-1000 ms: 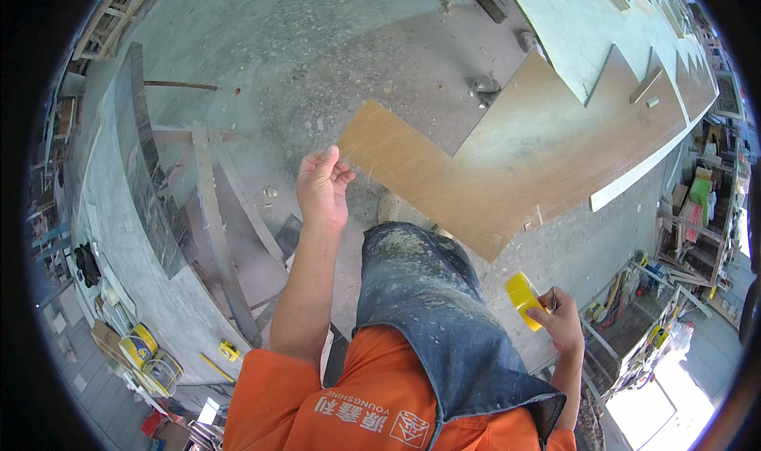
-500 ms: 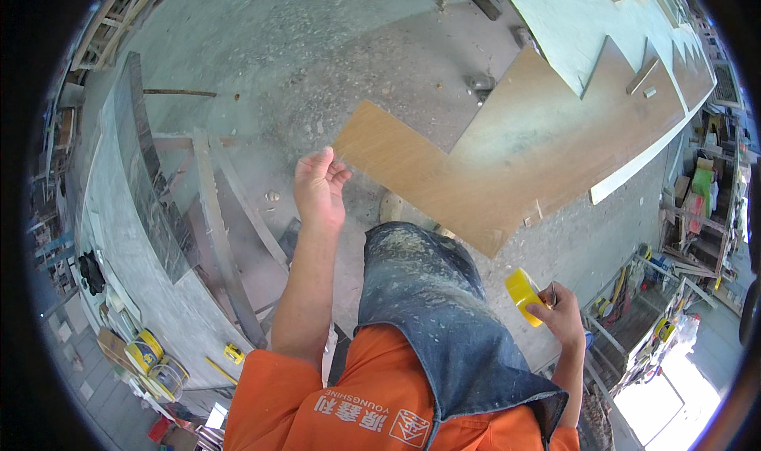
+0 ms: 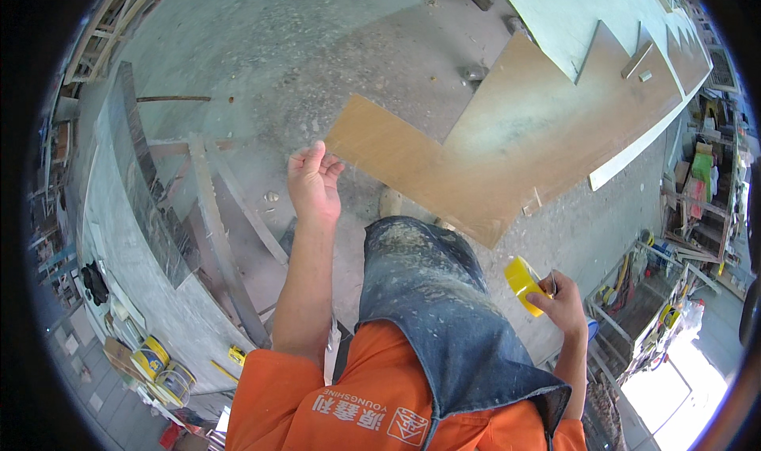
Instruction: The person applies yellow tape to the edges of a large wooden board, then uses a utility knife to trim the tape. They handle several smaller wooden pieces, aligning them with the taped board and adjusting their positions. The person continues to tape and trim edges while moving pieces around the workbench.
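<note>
Nearest, beyond the dusty blue apron (image 3: 420,292), the right hand (image 3: 566,302) has its fingers clamped around 1 yellow tape roll (image 3: 520,278). Ahead, the left hand (image 3: 315,189) holds thumb and forefinger close together by the corner of the brown board (image 3: 460,173); whether they pinch anything, I cannot tell. The roll is in hand, but tape on the board cannot be confirmed, nor what remains; farthest, 2 small pieces (image 3: 638,59) lie on it
</note>
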The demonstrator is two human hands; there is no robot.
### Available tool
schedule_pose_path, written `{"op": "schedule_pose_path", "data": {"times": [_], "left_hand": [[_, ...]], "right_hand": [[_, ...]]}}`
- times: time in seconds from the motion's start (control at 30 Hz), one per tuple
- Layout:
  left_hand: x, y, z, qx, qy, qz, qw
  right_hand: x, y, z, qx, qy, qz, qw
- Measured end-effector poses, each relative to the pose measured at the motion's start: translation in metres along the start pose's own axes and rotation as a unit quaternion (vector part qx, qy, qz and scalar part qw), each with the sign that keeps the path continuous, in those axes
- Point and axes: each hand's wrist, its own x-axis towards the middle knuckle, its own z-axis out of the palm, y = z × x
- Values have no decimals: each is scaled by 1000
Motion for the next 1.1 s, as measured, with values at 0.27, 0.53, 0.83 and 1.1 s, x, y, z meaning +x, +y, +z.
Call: {"op": "schedule_pose_path", "data": {"times": [0.27, 0.53, 0.83, 1.1], "left_hand": [[-7, 7, 3, 27, 15, 35, 999], [0, 4, 2, 40, 5, 35, 999], [1, 0, -1, 41, 10, 25, 999], [10, -2, -6, 49, 10, 12, 999]], "right_hand": [[-2, 8, -1, 12, 1, 0, 1000], [0, 4, 0, 27, 1, 20, 999], [-1, -4, -1, -12, 12, 12, 1000], [7, -2, -2, -32, 6, 12, 999]]}}
